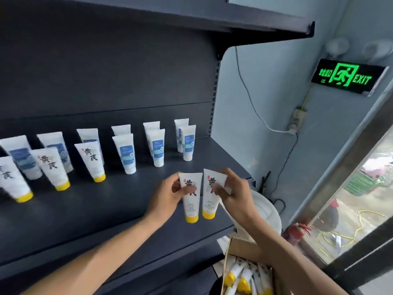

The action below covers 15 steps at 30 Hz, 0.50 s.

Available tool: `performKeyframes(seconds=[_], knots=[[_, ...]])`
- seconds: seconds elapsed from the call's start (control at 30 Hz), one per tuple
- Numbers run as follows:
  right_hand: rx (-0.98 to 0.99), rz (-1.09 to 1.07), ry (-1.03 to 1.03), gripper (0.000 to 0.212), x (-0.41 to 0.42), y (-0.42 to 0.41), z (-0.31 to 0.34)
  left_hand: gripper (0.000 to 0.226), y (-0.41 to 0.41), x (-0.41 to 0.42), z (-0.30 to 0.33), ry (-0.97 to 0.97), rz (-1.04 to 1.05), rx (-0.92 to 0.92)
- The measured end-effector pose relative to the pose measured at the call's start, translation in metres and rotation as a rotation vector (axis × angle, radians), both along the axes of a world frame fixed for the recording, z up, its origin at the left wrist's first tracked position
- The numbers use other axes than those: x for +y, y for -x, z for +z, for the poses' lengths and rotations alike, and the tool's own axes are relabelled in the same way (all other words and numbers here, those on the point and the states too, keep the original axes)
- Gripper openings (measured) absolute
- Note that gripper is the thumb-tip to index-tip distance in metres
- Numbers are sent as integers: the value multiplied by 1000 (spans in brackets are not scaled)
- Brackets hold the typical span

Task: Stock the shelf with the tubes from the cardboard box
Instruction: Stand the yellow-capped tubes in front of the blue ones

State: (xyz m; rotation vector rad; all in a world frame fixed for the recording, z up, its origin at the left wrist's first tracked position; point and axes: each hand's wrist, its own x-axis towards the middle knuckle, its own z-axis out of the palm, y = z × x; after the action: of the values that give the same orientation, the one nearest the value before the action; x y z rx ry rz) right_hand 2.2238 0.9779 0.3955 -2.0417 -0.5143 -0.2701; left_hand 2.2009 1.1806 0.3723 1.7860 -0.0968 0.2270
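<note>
Over the right end of the dark shelf I hold two white tubes with yellow caps, caps down, side by side. My left hand grips the left tube; my right hand grips the right tube. Both tubes hang just above the shelf board. The open cardboard box sits at the bottom right, below my right forearm, with several more yellow-capped tubes lying in it.
Two rows of tubes stand on the shelf: blue-label tubes behind and to the right, yellow-capped ones in front on the left. An upper shelf overhangs. A white bucket, a fire extinguisher and a glass door lie to the right.
</note>
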Motion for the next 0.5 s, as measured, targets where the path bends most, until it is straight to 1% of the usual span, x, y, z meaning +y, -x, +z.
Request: performKeyframes(seconds=[0.07, 0.17, 0.23, 0.37, 0.5], knots=[[-10, 34, -38, 36, 21, 3, 14, 15, 4, 21, 14, 17, 39, -25], [6, 98, -112, 26, 54, 6, 29, 20, 11, 56, 32, -5, 97, -68], [36, 148, -153, 23, 78, 10, 36, 19, 19, 80, 40, -9, 137, -92], [40, 217, -192, 25, 126, 21, 45, 20, 41, 130, 51, -23, 206, -128], [51, 251, -208, 27, 172, 35, 48, 16, 67, 178, 53, -42, 273, -142]])
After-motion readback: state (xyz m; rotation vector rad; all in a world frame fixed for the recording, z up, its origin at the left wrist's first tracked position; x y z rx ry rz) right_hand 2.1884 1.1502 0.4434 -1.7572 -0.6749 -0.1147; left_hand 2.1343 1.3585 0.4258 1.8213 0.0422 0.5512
